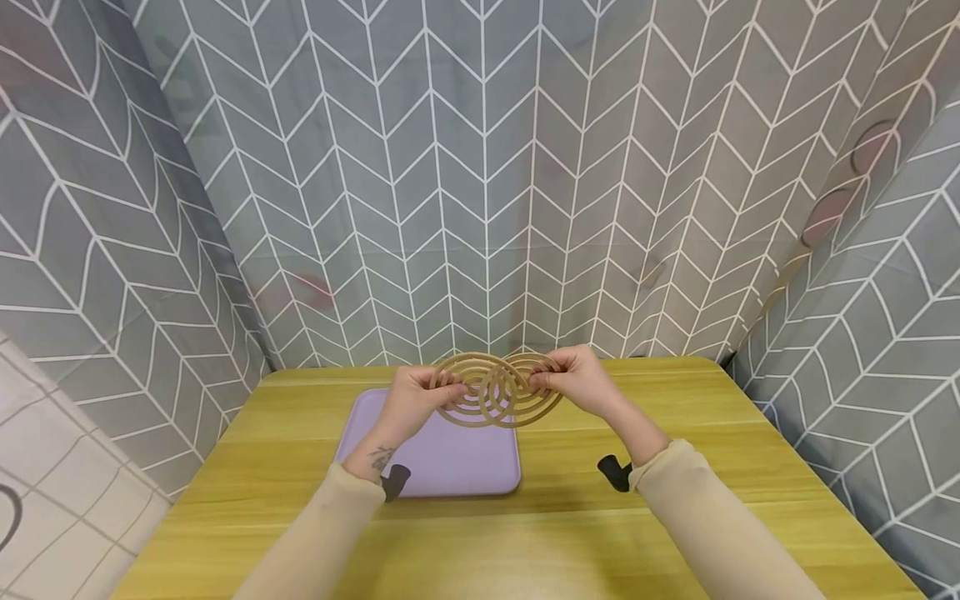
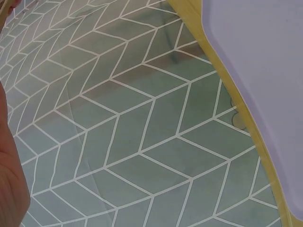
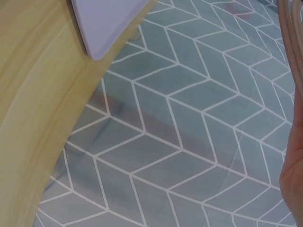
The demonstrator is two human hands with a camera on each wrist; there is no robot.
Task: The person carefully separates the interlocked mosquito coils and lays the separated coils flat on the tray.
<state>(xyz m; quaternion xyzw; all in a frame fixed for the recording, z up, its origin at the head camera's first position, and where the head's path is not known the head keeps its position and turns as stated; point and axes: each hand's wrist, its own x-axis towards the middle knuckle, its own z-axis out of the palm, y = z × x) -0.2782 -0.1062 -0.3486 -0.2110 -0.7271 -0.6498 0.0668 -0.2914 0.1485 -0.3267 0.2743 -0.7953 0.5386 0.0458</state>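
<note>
Two tan spiral mosquito coils are held up in the head view, overlapping in the middle. My left hand (image 1: 408,402) pinches the left coil (image 1: 471,356) at its outer side, thumb on the near face. At the other end, my right hand (image 1: 587,382) grips the right coil (image 1: 537,417) between thumb and fingers. Whether the coils are interlocked or simply lie across each other, I cannot tell. Only the edge of the left hand (image 2: 12,184) shows in the left wrist view. A coil edge (image 3: 289,42) appears above the right hand (image 3: 293,165) in the right wrist view.
Below the hands a lilac tray (image 1: 450,462) lies on the wooden table (image 1: 555,542), left of centre. Grey curtain (image 1: 480,167) with white chevron lines hangs behind the table and on both sides. Black straps with mounts (image 1: 617,473) sit at the wrists.
</note>
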